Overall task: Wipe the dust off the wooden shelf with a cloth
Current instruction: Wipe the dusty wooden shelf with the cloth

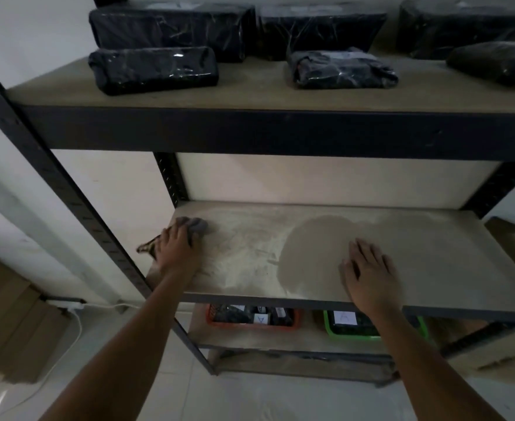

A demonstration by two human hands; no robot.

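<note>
While the left hand [175, 244] presses the bunched cloth [194, 227] onto the wooden shelf's [447, 268] back-left corner, pale dust [244, 259] covers that half. Drag it rightward in overlapping passes with even pressure. The right hand [368, 268], flat, open and empty, steadies the shelf.

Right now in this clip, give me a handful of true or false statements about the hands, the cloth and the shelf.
1. The left hand presses a grey cloth on the middle shelf. True.
2. The right hand holds a second cloth. False: it lies flat and bare on the shelf.
3. The dust lies mostly on the shelf's left half. True.
4. The top shelf is bare. False: black wrapped packages sit on it.
</note>
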